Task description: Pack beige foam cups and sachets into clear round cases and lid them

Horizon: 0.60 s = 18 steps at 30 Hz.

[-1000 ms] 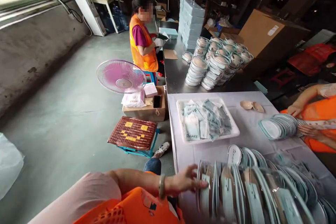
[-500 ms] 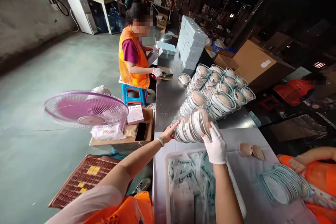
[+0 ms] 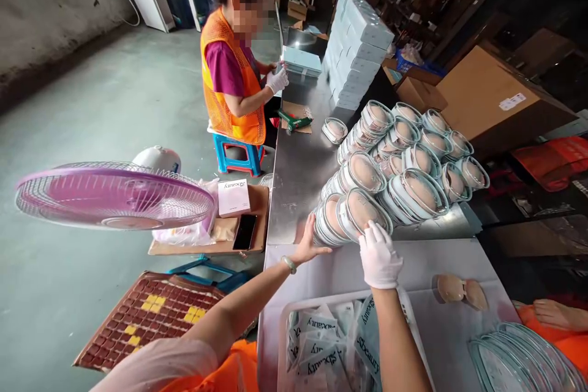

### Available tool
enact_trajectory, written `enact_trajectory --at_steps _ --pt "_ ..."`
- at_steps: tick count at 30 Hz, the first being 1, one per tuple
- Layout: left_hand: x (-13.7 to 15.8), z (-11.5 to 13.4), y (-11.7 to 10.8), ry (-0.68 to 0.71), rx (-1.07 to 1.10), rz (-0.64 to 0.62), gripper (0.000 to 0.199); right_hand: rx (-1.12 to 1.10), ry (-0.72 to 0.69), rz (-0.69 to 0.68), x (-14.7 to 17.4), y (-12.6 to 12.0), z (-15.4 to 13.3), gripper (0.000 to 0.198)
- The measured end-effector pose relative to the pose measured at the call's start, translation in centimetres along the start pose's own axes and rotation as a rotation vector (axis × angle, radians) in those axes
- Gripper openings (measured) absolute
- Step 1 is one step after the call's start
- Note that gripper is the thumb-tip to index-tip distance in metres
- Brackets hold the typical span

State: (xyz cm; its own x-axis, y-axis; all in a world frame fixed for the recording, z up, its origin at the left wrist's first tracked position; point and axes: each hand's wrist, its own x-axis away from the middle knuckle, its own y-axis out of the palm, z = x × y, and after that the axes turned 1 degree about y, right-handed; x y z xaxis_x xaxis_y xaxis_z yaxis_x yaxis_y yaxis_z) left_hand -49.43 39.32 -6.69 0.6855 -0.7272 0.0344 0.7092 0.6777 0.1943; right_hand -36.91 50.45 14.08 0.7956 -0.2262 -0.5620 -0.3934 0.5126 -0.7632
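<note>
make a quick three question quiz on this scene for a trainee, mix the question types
1. Which of the wearer's hands, gloved, touches the nearest pack?
2. True or false: the green tool lies in the white tray.
3. Fill in: the brown mat has ____ patches.

Key:
1. The right hand.
2. False; it lies on cardboard on the metal table.
3. Yellow.

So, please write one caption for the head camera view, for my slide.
Bare left hand and gloved right hand at a stack of oval cases, more stacks behind.
</note>
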Motion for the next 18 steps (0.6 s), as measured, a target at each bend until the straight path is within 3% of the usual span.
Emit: enact_trajectory --at_steps 3,6,10,14,18 --pt "0.5 -1.2 0.4 0.041 -0.189 -0.004 0.149 0.014 0.04 0.032 -0.3 -0.1 -1.9 0.021" --pt "0.4 -1.6 1.6 0.039 -0.319 0.059 0.139 -0.043 0.094 -0.041 -1.0 0.1 -3.5 0.02" --pt "-0.2 -1.3 3.0 0.059 -0.429 0.131 0.127 -0.125 0.17 -0.076 -0.1 -0.9 -3.6 0.031" --pt "-2.4 -0.3 3.4 0.101 -0.489 0.174 0.12 -0.164 0.274 -0.041 5.6 -4.7 -2.3 0.044" --pt "-6.7 1.3 3.9 0.054 -0.581 0.191 0.121 -0.129 0.379 -0.113 15.2 -9.1 -0.2 0.044"
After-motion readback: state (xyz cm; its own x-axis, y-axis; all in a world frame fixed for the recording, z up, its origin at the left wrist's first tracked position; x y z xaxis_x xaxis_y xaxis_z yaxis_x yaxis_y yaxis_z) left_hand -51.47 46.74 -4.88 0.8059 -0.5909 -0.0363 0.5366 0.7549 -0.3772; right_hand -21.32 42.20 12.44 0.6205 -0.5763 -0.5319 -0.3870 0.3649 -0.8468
